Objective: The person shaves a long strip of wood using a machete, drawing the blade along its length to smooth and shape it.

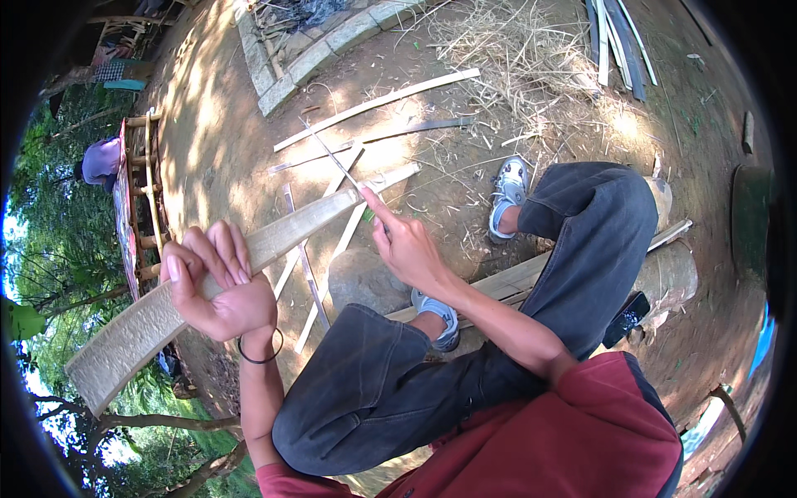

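The left hand is wrapped around a long, flat, pale strip of split bamboo, fingers curled over its upper edge and thumb underneath, gripping it near the middle of its length. A thin black band circles that wrist. The strip runs on a slant from the lower left, where its broad rough end hangs over the drop beside the tree tops, up to the right, where its narrower end meets the right hand.

The right hand is closed on a thin knife with a narrow grey blade, its forefinger stretched out along the tool toward the tip of the strip; the handle is hidden in the palm. The blade points up and to the left, away from the body, and touches the end of the strip.

The person sits with knees bent in dark jeans, grey sandals on bare brown earth. More pale split bamboo slats lie scattered on the ground beyond the hands, with dry straw farther off. A grey rounded stone sits just below the right hand. Another person in a purple top is at the far left.
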`<state>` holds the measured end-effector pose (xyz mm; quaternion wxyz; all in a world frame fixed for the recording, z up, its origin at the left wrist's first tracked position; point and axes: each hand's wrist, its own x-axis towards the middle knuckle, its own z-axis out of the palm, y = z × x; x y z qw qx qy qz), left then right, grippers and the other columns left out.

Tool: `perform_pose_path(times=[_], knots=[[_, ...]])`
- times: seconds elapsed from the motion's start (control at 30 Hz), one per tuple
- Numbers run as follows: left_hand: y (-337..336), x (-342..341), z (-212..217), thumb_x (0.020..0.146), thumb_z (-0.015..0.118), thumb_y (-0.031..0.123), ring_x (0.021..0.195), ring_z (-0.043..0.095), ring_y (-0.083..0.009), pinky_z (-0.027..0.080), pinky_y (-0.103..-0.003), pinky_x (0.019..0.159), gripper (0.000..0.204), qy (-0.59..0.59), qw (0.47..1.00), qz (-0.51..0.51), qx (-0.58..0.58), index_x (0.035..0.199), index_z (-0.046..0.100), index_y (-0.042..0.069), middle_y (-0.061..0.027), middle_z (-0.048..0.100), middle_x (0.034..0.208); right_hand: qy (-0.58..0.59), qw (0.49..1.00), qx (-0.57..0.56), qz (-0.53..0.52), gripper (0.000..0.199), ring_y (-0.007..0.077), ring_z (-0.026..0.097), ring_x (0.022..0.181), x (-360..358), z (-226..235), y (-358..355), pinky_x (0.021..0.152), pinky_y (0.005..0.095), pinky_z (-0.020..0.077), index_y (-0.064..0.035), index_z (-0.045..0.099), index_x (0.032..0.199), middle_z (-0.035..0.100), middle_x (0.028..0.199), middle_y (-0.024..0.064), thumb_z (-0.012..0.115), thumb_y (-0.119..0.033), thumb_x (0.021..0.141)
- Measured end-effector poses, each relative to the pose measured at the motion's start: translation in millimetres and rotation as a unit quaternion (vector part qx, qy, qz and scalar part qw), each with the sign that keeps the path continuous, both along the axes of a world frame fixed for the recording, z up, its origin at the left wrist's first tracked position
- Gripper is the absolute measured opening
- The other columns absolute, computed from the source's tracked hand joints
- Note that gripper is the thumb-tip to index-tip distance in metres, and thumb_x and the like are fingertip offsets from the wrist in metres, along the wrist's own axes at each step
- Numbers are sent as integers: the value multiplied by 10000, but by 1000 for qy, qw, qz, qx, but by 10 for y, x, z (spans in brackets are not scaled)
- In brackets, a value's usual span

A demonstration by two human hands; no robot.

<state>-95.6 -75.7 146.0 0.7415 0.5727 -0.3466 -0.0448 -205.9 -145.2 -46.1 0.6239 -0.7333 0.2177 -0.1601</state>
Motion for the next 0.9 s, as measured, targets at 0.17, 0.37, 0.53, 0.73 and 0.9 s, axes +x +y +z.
perform_pose_path(times=[0.17, 0.37, 0.53, 0.73, 0.9], knots=[[46, -16, 2, 996, 389, 259, 446, 258, -88, 269, -216, 453, 334, 22, 999, -24, -9, 700, 296, 134, -3, 299, 552, -31, 999, -42, -13, 632, 363, 597, 512, -69, 55, 70, 550, 484, 486, -196, 352, 1507, 585, 578, 178, 520, -72, 910], [65, 66, 4, 992, 394, 257, 451, 258, -86, 256, -216, 438, 342, 4, 1000, -14, -5, 691, 287, 135, -1, 297, 553, -25, 998, -44, -23, 626, 360, 598, 505, 1, -154, 84, 543, 483, 489, -201, 363, 1502, 583, 568, 175, 525, -75, 910], [38, -4, 12, 988, 395, 261, 439, 245, -81, 242, -208, 429, 353, 11, 1000, -5, -8, 676, 286, 137, 5, 282, 539, -19, 997, -71, -23, 629, 343, 593, 499, -16, -194, 79, 538, 474, 486, -193, 367, 1501, 573, 560, 176, 529, -69, 907], [131, 98, -6, 966, 432, 263, 446, 258, -81, 247, -206, 433, 338, -6, 1000, -17, 0, 678, 300, 144, 10, 296, 547, -26, 1000, 1, -6, 642, 324, 602, 539, -16, -123, 108, 558, 446, 473, -193, 372, 1499, 609, 658, 180, 528, -30, 898], [108, 80, 16, 963, 439, 259, 451, 267, -80, 247, -200, 434, 330, 2, 1000, -23, -7, 683, 309, 141, 9, 300, 551, 11, 999, -48, -11, 638, 318, 587, 498, -48, -303, 143, 542, 446, 471, -200, 355, 1508, 586, 592, 171, 514, -49, 909]])
